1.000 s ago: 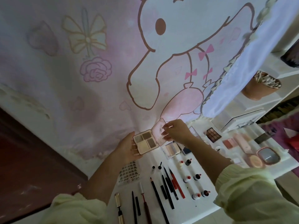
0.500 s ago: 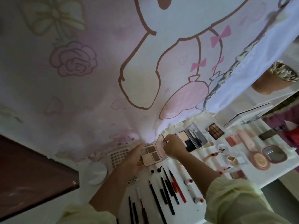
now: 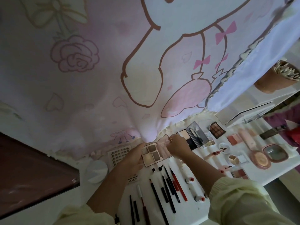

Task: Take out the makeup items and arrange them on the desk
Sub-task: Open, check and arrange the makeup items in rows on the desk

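Holding one four-pan eyeshadow palette [image 3: 151, 154] over the table's [image 3: 190, 208] far side: left hand [image 3: 133, 161] grip clasping the base, right hand [image 3: 177, 146] grip pinching the open lid. Task judged mostly done, with this palette unplaced. Laid out: roughly eight pencils [image 3: 168, 189], two pink compacts [image 3: 259, 158].

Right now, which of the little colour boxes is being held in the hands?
The pink four-pan palette, open, gripped by the left hand and right hand. The dark many-pan palette lies untouched on the desk.
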The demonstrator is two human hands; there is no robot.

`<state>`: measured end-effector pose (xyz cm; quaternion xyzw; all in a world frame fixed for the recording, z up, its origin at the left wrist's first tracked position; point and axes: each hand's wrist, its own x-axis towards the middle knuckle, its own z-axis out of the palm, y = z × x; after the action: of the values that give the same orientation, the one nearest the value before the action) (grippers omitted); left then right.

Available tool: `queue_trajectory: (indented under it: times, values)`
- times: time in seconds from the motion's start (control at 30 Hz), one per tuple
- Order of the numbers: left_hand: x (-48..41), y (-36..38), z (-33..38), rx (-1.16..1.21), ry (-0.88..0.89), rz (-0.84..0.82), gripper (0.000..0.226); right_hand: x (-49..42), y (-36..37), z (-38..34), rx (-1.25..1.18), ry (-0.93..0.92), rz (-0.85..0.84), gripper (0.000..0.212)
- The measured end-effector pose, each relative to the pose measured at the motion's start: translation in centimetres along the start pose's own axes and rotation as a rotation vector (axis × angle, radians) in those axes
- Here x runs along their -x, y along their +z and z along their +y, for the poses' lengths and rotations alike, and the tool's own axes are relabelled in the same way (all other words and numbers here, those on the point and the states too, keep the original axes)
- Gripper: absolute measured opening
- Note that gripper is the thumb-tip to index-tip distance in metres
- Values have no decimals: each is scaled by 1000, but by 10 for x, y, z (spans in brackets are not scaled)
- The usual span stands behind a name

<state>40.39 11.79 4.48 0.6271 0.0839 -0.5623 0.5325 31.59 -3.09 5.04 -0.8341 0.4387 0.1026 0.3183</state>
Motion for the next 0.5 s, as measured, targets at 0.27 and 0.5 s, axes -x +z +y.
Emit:
queue_trajectory:
  times: [0.27, 0.5]
  values:
    - [12, -3, -3, 43, 40, 39, 24, 2, -5, 4, 53, -45, 63, 32]
    - [25, -19, 4, 64, 152, 80, 19, 15, -18, -14, 63, -151, 178, 35]
